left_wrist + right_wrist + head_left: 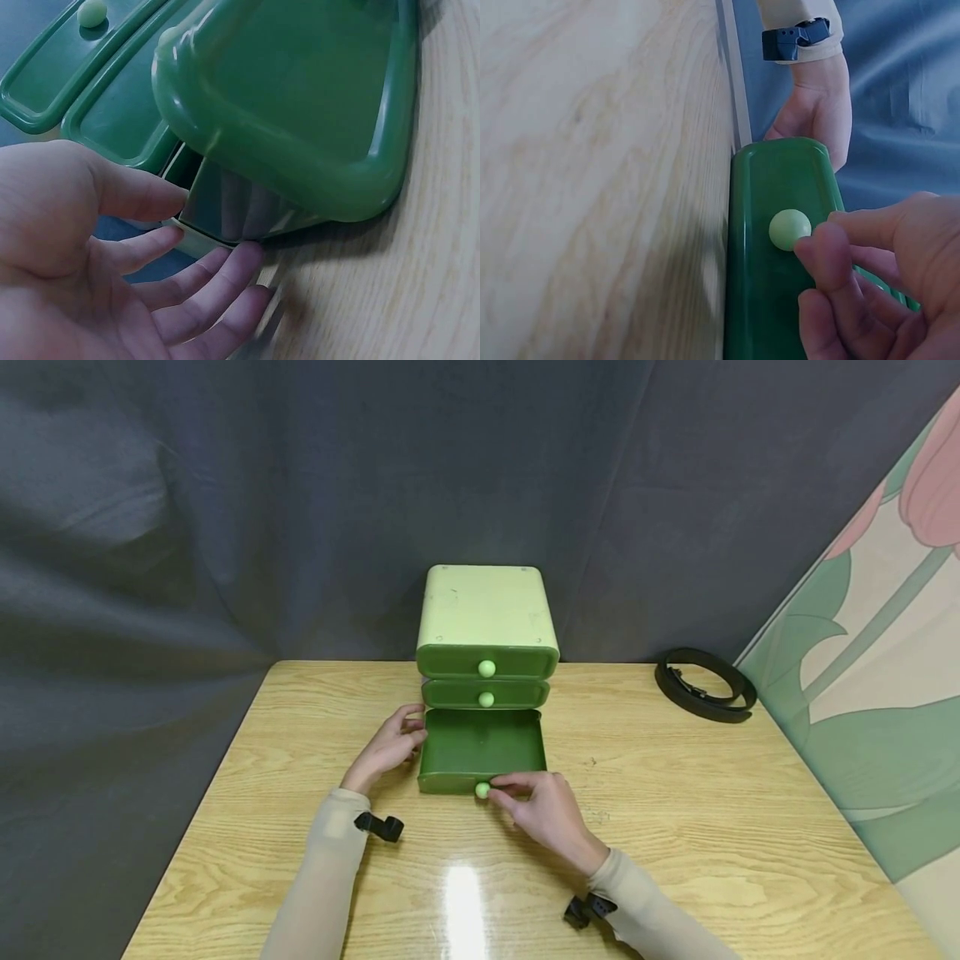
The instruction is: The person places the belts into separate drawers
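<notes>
A small cabinet point(487, 610) with a cream top and green drawers stands at the table's back edge. Its bottom drawer point(483, 739) is pulled far out and shows a bare green inside. My right hand point(551, 810) has thumb and index fingertips at the right side of that drawer's pale green knob point(789, 229), pinching at its edge. On the left, my left hand point(390, 743) touches the cabinet's lower side, thumb near the front edge and fingers loosely extended along the side. The middle drawer point(487, 693) sticks out slightly under the top drawer point(465, 662).
A coiled black belt point(705, 685) lies at the back right of the wooden table point(675, 827). Behind the table hangs a dark curtain point(337, 510); a flower-patterned panel point(862, 693) runs along the right side.
</notes>
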`<state>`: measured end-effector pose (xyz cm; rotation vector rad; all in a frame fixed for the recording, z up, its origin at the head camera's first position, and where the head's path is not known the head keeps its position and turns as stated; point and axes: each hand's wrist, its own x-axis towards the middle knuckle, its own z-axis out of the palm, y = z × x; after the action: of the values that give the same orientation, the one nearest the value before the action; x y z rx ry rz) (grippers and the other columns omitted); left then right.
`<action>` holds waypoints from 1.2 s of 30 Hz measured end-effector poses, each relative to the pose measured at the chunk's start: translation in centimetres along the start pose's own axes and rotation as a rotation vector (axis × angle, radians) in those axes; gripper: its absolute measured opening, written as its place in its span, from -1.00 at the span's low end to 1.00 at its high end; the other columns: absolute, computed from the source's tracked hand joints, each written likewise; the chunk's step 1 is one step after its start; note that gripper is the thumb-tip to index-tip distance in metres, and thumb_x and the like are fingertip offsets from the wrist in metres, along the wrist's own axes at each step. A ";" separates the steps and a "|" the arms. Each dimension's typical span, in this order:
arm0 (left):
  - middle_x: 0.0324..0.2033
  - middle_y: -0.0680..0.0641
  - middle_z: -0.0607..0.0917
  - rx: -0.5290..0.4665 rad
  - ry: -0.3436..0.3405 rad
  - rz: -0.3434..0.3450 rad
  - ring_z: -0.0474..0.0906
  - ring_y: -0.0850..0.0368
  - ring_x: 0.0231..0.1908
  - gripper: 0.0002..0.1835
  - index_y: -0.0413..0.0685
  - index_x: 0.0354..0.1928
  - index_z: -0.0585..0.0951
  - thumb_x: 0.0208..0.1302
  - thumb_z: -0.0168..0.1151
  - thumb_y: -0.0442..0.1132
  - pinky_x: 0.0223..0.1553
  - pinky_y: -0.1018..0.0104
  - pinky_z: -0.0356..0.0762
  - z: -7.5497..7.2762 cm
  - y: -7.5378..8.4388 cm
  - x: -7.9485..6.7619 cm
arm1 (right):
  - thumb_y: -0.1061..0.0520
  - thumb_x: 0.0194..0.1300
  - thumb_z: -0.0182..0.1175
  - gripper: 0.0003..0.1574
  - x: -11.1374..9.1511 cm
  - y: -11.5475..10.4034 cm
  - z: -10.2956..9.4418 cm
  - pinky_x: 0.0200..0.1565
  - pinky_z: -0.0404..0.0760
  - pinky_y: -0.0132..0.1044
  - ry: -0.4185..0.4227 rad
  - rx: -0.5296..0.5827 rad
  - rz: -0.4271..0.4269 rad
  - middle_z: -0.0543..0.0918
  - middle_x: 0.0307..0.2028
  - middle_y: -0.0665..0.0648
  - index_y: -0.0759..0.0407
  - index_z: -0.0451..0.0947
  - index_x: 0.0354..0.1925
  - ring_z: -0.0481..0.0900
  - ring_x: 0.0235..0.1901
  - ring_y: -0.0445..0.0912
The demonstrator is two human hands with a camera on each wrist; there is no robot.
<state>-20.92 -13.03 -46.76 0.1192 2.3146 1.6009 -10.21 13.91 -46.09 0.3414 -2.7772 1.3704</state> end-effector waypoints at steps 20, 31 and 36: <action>0.48 -0.42 0.40 0.012 -0.029 0.019 0.62 -0.07 0.01 -0.36 -0.15 0.65 0.18 0.63 0.02 -0.28 -0.08 0.22 0.59 -0.2 0.2 -0.2 | 0.10 0.32 0.53 -0.91 0.3 0.2 -1.6 -0.59 0.46 -0.42 0.070 -0.066 -0.044 0.87 -0.37 -0.03 0.02 0.88 -0.19 0.71 -0.53 -0.30; 0.50 -0.40 0.38 0.015 -0.036 0.007 0.61 -0.07 0.01 -0.35 -0.12 0.67 0.17 0.64 0.03 -0.26 -0.07 0.22 0.57 -0.3 0.1 -0.3 | 0.12 0.35 0.49 -0.84 0.7 0.7 -2.8 -0.71 0.25 -0.44 0.084 -0.057 -0.049 0.81 -0.52 0.09 0.10 0.85 -0.11 0.53 -0.70 -0.33; 0.51 -0.41 0.37 0.008 -0.039 0.013 0.60 -0.12 0.09 -0.34 -0.14 0.67 0.16 0.64 0.04 -0.25 -0.01 0.14 0.61 -0.3 0.2 -0.4 | 0.13 0.34 0.50 -0.87 0.7 0.8 -3.3 -0.71 0.27 -0.43 0.107 -0.060 -0.047 0.80 -0.53 -0.03 0.09 0.86 -0.13 0.56 -0.65 -0.32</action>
<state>-20.65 -13.34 -46.36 0.1658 2.2960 1.5812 -11.34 16.80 -44.61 0.3194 -2.6992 1.2532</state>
